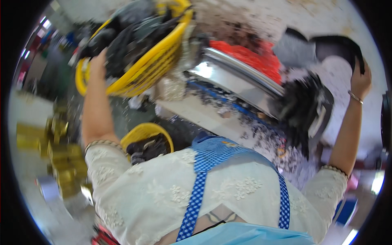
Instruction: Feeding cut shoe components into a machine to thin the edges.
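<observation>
My left hand [98,64] reaches over the near rim of a yellow plastic basket [141,81]. Its fingers look closed among dark, soft pieces [136,38] heaped inside, but blur hides what they grip. At the right, my right hand [361,81], with a bracelet at the wrist, is closed on the edge of a curved black piece [337,44]. A grey piece [296,51] lies against that black piece. Between my arms, nearer the right hand, sits a pile of black strips [300,108].
A shiny metal plate or bar [241,73] lies beside red plastic sheeting [249,55]. Small dark scraps [261,136] litter the pale worktop. Below stands another yellow basket [149,130] with dark pieces. Yellowish boxes [67,163] are stacked at left.
</observation>
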The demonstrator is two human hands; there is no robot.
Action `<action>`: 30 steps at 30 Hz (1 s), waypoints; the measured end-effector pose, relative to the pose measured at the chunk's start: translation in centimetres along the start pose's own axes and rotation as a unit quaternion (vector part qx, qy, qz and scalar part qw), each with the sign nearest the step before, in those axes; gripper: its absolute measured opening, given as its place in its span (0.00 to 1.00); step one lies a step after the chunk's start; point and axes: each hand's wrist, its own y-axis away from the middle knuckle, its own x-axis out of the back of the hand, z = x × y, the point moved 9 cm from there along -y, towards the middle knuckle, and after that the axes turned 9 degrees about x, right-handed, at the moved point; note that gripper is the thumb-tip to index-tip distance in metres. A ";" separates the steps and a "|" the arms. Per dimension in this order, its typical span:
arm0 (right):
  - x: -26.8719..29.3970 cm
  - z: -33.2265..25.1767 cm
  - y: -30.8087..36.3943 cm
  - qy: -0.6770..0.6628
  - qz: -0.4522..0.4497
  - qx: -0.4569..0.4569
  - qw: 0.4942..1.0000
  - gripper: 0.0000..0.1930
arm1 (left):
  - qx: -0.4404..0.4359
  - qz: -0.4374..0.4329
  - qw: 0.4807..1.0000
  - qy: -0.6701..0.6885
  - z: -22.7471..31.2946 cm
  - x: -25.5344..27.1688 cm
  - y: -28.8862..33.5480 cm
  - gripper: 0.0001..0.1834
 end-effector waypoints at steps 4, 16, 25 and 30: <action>10.4 -5.5 3.7 0.146 0.071 0.135 0.978 0.11 | 0.132 -0.038 0.988 0.076 -5.9 0.4 -6.0 0.18; 8.0 -7.4 27.7 0.029 -0.271 -0.046 0.961 0.29 | -0.029 0.065 0.983 -0.171 3.9 5.6 -11.4 0.20; 7.5 -16.1 20.2 -0.123 -0.155 0.022 0.980 0.28 | 0.140 -0.057 0.980 0.133 -3.7 -1.4 -7.4 0.07; 4.3 -23.9 19.6 -0.269 -0.176 0.066 0.945 0.34 | -0.097 -0.126 0.981 0.107 8.1 -15.7 12.8 0.08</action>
